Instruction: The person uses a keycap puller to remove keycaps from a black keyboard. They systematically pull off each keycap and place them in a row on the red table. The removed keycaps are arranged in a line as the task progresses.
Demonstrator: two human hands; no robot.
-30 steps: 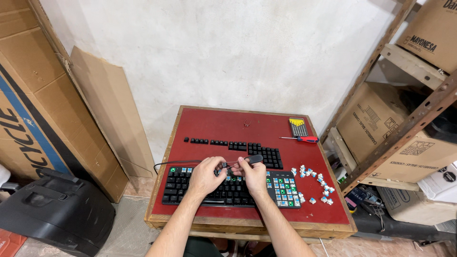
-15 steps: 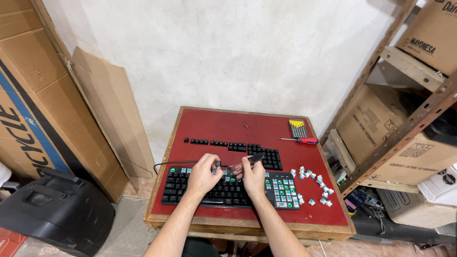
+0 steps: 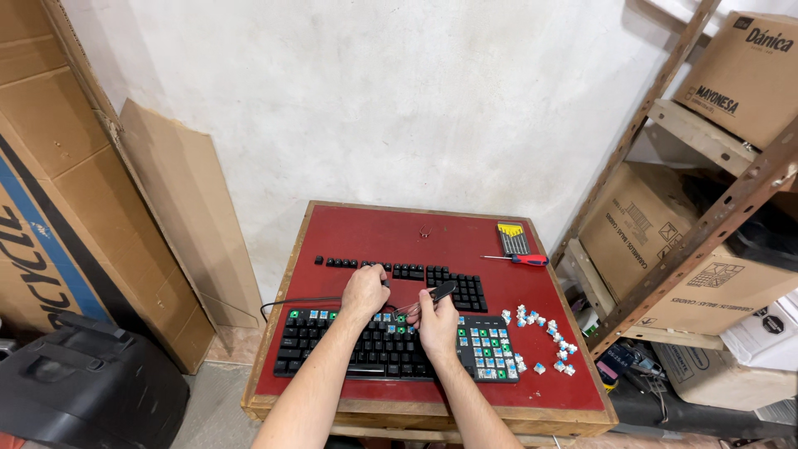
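Note:
A black keyboard (image 3: 332, 345) lies at the front of a small red table (image 3: 465, 233), its right part stripped of keycaps so green and blue switches show. My left hand (image 3: 364, 291) rests above the keyboard's top row, fingers curled near a row of loose black keycaps (image 3: 399, 271). A black-handled wire keycap puller (image 3: 440, 292) is gripped in my right hand (image 3: 437, 324) over the keyboard's middle. The fingertips of both hands are partly hidden.
Loose white and blue switches (image 3: 540, 324) are scattered at the table's right. A red-handled screwdriver (image 3: 519, 259) and a small bit set (image 3: 511, 239) lie at the back right. Cardboard boxes on a metal shelf (image 3: 706, 224) stand right; cardboard sheets (image 3: 166, 216) and a black case (image 3: 83, 391) stand left.
Both hands have shifted slightly up and away from the keyboard's middle toward its top row. The puller's handle now sticks out above my right hand.

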